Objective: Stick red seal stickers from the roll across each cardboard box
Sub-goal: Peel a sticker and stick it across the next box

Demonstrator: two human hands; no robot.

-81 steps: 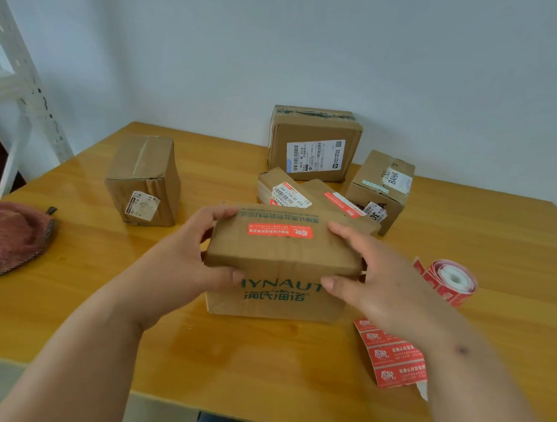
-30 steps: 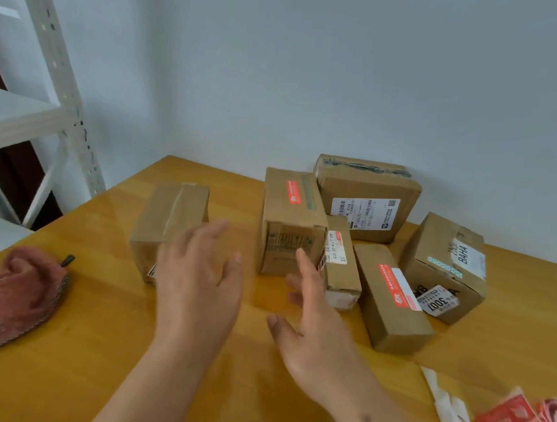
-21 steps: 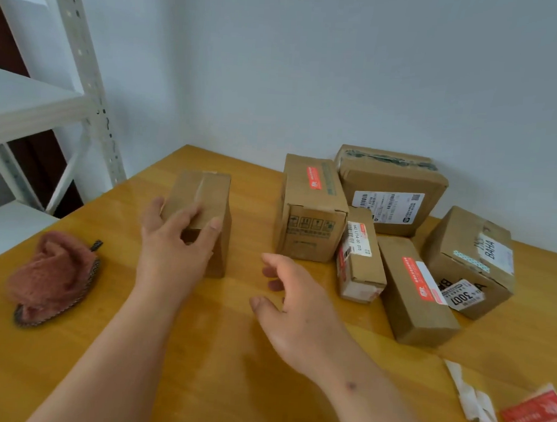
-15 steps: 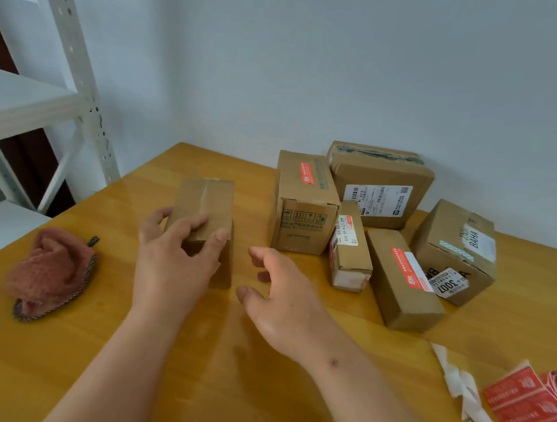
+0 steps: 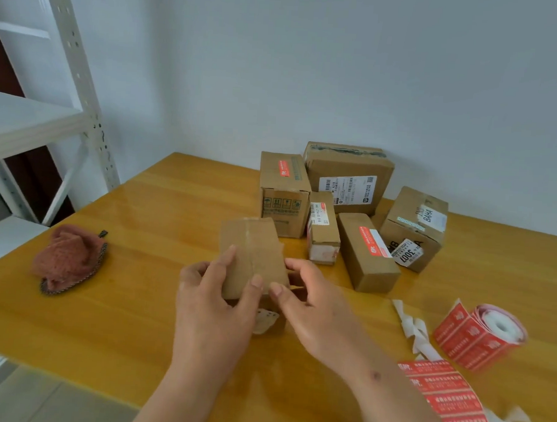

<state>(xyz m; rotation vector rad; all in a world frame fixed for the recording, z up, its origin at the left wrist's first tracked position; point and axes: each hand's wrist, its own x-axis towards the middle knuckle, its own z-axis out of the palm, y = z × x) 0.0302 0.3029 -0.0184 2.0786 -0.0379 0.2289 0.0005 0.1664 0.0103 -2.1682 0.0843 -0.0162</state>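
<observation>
Brown cardboard fills the middle of your view: you hold a small plain box (image 5: 252,258) between both hands above the near part of the wooden table (image 5: 147,223). Your left hand (image 5: 214,304) grips its left side, fingers curled over the top face, and your right hand (image 5: 314,306) holds the right side, thumb on the near edge and fingers wrapped behind. This box carries clear tape along its top and a peeling label low on its near face; it shows no red sticker.

To the right, near the table edge, lies the roll of red seal stickers (image 5: 484,331), with a loose strip of stickers (image 5: 445,397) trailing nearer you and white backing scraps (image 5: 413,327) beside it.

At the far side stand five more boxes close together; the tall one (image 5: 283,195) and the long one (image 5: 367,251) show red seals on top. A pink knitted cloth (image 5: 68,258) sits at the left, with a white metal shelf (image 5: 50,111) beyond.
</observation>
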